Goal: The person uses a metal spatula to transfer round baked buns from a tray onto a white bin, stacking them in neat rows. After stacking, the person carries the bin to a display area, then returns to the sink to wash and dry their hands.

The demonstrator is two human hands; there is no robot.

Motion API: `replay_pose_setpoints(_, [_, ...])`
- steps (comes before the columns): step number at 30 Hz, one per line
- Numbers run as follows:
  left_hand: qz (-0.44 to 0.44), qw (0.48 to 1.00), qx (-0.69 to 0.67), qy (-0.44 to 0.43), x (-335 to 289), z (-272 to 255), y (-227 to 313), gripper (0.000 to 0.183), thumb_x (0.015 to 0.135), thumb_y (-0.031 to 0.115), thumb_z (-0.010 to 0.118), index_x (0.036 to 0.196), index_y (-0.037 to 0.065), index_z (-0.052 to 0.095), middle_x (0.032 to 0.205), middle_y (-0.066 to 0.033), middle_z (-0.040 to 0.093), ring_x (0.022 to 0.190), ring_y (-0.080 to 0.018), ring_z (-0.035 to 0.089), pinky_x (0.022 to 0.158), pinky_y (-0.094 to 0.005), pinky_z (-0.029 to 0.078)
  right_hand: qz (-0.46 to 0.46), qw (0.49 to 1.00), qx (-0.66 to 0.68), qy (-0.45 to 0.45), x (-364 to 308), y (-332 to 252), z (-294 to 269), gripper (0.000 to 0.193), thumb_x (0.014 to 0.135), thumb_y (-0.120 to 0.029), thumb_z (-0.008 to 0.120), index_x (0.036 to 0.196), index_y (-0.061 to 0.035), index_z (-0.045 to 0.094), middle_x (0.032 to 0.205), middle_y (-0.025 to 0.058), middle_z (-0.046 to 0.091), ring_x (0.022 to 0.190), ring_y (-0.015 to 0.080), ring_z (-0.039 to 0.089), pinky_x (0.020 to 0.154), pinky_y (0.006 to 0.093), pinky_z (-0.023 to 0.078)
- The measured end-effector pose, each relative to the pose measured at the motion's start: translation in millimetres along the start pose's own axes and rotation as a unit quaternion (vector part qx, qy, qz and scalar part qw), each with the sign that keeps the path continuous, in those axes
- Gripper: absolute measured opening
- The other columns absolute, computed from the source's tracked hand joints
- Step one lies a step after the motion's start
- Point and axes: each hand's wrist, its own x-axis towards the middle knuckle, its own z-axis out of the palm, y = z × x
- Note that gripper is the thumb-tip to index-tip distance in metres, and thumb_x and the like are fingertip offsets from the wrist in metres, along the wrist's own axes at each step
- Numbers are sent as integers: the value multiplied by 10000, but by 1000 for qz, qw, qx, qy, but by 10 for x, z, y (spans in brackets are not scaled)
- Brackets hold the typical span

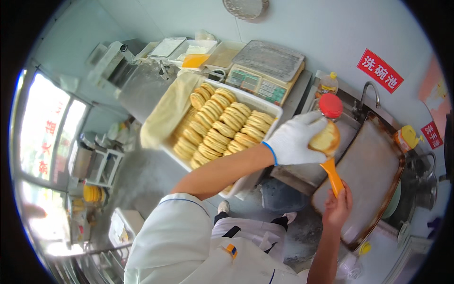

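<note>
Within gloved left hand (297, 142), bread (324, 140)

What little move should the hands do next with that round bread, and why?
Perhaps steady the round bread in the gloved left hand and gently ease the orange-handled tool along it: the right hand already grips the tool, whose upper end appears at the bread's lower edge. Its tip isn't clear, so go slowly.

Round bread (326, 138) and orange-handled tool (334, 178) in hand.
The gloved left hand (294, 143) holds the bread; the bare right hand (337, 208) grips the tool. Rows of breads (216, 138) lie in a white tray (278, 111).
</note>
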Motion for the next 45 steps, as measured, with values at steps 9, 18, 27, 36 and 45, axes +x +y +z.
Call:
replay_pose_setpoints(9, [-248, 955, -93, -134, -1398, -2630, -1140, 672, 935, 276, 743, 1496, -9, 505, 1390, -192, 629, 1273, -260, 613, 1102, -345, 462, 147, 973, 156, -86, -1313, 1043, 2598, 320, 1093, -227, 542, 1309, 6, 577, 926, 147, 709, 580, 159, 585, 520, 281, 460])
replay_pose_setpoints(18, [-446, 807, -374, -97, -2216, -3642, -2380, 641, 897, 128, 713, 1495, -5, 523, 1421, -155, 616, 1299, -232, 578, 1129, -337, 434, 251, 935, 154, -196, -1606, 1708, 3978, 251, 1085, -290, 558, 1083, -53, 638, 818, 105, 692, 578, 150, 586, 515, 295, 429])
replay_pose_setpoints(27, [-525, 726, -392, -210, -2286, -3600, -3643, 584, 891, 177, 682, 1423, -34, 562, 1374, -154, 638, 1265, -258, 611, 1101, -385, 476, 291, 940, 111, -142, -1462, 2096, 4625, 248, 1059, -272, 546, 980, -51, 626, 745, 84, 661, 550, 140, 576, 496, 280, 432])
replay_pose_setpoints(36, [-579, 669, -253, -390, -1943, -3368, -4358, 716, 944, 542, 678, 1488, 98, 540, 1413, -159, 627, 1246, -360, 627, 1022, -547, 523, 347, 933, 95, 9, -1276, 2291, 5137, 293, 1065, -328, 546, 1004, -51, 619, 739, 92, 685, 537, 140, 582, 498, 304, 420])
replay_pose_setpoints(45, [-491, 788, -150, -340, -2121, -3219, -4539, 926, 912, 719, 610, 1443, -37, 552, 1336, -220, 665, 1232, -306, 634, 971, -415, 538, 304, 950, 46, 49, -1308, 2170, 5221, 311, 1067, -309, 534, 1026, -12, 619, 760, 105, 669, 495, 139, 559, 432, 290, 419])
